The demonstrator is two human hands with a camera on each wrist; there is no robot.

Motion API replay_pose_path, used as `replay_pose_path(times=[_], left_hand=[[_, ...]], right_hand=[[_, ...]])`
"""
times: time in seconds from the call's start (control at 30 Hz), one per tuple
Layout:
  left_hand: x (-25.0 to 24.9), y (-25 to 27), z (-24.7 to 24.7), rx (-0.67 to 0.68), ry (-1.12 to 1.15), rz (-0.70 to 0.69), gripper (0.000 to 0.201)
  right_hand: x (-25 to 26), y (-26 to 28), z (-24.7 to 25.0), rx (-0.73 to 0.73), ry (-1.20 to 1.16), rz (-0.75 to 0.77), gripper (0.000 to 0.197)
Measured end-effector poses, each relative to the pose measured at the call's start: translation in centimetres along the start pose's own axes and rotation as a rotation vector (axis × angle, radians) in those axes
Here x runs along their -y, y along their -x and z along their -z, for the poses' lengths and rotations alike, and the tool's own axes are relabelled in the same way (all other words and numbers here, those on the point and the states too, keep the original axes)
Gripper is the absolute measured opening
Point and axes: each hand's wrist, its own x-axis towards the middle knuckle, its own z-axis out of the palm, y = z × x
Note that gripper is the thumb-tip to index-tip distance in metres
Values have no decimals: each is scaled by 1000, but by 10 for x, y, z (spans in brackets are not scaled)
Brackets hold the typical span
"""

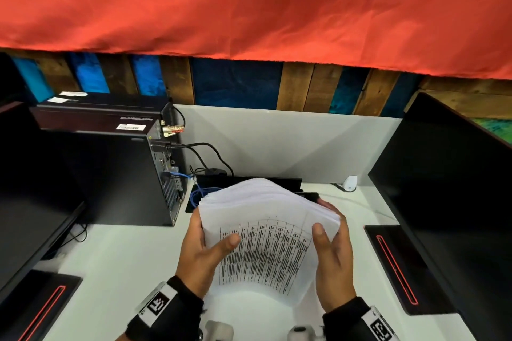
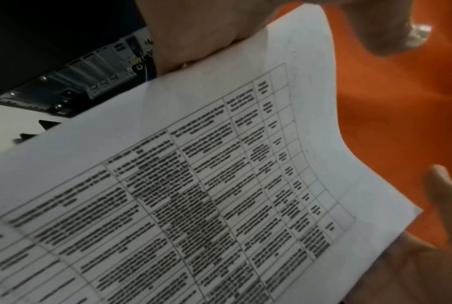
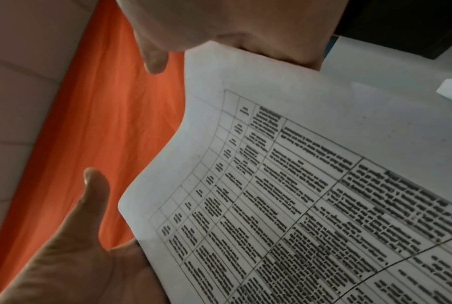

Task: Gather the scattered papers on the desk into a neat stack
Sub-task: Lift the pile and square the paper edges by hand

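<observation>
Papers [image 1: 266, 230]: gathered into one thick bundle, held up above the middle of the desk [image 1: 116, 263], printed table facing up toward the head camera; bottom edge sagging toward the near edge of the desk, top edges fanned and uneven (not yet squared).
Left hand [image 1: 202, 252]: clasped on the left edge of the bundle, thumb lying across the printed face, fingers tucked behind; gripping from the side, likely to steady the sheets while they are aligned.
Right hand [image 1: 332, 252]: cupped on the right edge, thumb raised just off or lightly on the face, fingertips wrapped behind the top right corner; hard to tell how firm the hold is, but fingers curled round the sheets.
Reason for the hold: both sides pinned so the loose sheets cannot slip apart; lifted clear of the desk, probably ahead of tapping an edge down to even it.
Loose sheets elsewhere: none seen on the white desk surface in the head view.
Surroundings: computer tower [image 1: 116, 163] at the back left of the desk, cables [image 1: 199, 191] beside it, dark monitor [image 1: 448, 188] on the right side, red cloth [image 1: 249, 3] hanging above the back edge.
Progress: collecting seems done; squaring up and setting down remain.
</observation>
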Motion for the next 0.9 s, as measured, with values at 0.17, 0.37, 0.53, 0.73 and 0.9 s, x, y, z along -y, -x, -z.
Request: replay_pose_path(times=[0.17, 0.37, 0.53, 0.73, 0.9], left_hand=[[5, -2, 4, 17, -14, 35, 100], [17, -13, 17, 59, -76, 160, 90], [28, -25, 34, 150, -229, 318, 76], [10, -31, 29, 107, -257, 212, 51], [0, -34, 32, 77, -212, 166, 77]], right_hand=[[-6, 2, 0, -64, -28, -55, 83], [-9, -5, 8, 61, 19, -212, 61], [-20, -19, 22, 175, 146, -372, 44], [-7, -27, 16, 150, 110, -278, 46], [2, -29, 11, 177, 93, -245, 42]])
